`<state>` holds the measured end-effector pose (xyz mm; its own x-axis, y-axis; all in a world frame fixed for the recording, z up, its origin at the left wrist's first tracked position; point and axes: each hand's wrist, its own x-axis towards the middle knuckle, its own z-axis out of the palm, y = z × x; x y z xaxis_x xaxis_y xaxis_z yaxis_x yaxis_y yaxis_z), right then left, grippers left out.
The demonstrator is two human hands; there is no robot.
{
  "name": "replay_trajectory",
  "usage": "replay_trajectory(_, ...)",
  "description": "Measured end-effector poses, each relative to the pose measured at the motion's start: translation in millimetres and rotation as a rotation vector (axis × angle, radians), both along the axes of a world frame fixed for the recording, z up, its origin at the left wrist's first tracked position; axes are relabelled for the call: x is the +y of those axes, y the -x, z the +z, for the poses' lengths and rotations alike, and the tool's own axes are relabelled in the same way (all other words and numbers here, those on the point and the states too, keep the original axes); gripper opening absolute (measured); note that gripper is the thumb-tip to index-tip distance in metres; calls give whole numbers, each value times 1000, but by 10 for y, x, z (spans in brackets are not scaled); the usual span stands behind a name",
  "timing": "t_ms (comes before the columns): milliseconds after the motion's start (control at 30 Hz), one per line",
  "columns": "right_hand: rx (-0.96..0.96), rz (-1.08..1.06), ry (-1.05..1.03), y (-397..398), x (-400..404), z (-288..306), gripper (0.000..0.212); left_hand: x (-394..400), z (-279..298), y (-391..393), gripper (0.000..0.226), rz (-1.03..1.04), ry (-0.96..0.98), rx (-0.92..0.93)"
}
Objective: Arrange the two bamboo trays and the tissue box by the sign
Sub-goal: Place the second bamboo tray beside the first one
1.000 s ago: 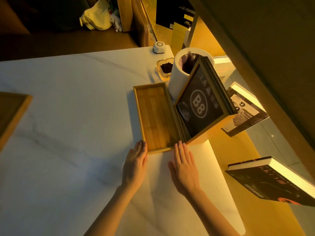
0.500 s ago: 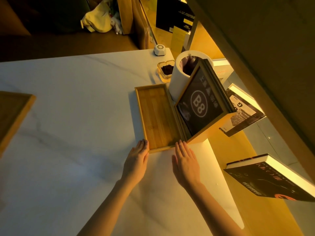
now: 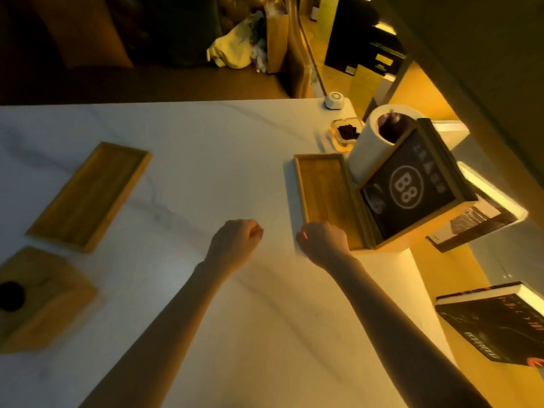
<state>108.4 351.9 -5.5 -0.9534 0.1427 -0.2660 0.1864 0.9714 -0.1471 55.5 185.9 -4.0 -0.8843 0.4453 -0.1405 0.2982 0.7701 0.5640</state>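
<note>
While both hands hang over the white table (image 3: 206, 172), neither holds anything. The left hand (image 3: 235, 241) is curled into a loose fist, fingers folded in toward the palm, above bare tabletop near the middle. The right hand (image 3: 323, 241) is curled the same way, its knuckles over the near left corner of one tray (image 3: 326, 195); whether it touches the rim I cannot tell.

That tray lies flat at the right of the table, its long side running near to far, right against the wooden base of the sign (image 3: 409, 189). The sign is a dark panel marked "B8" in a wooden frame, leaning back and facing the viewer. Just behind it stands a white cylinder (image 3: 371, 142) with a dark inside, and left of that a small glass dish (image 3: 346, 132) with dark contents. A small white puck (image 3: 334, 100) sits at the far right corner.

The second tray (image 3: 88, 195) lies well apart at the left, turned at an angle. Nearer, at the left edge, is the tissue box (image 3: 44, 295), wooden with a dark round hole on top, blurred and partly cut off by the frame.

Beyond the right edge, two books (image 3: 494, 328) lie lower down.
</note>
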Motion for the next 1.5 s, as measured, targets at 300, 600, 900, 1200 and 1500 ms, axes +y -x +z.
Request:
replay_trajectory(300,116,42,126,593,-1319,270,32,-1531,383,401,21,121,-2,157)
replay_trajectory(600,206,46,228,843,-2590,221,28,-2872,325,924,34,159,82,209)
replay_trajectory(900,37,16,351,1100,-3385,-276,46,-3615,-52,1419,39,219,230,87)
replay_trajectory(1200,-219,-44,430,1392,-3702,-635,55,-3913,-456,1740,16,383,144,-167)
replay_trajectory(1500,-179,-205,691,1440,-3903,-598,55,-3786,-462,1703,18,540,-77,-270)
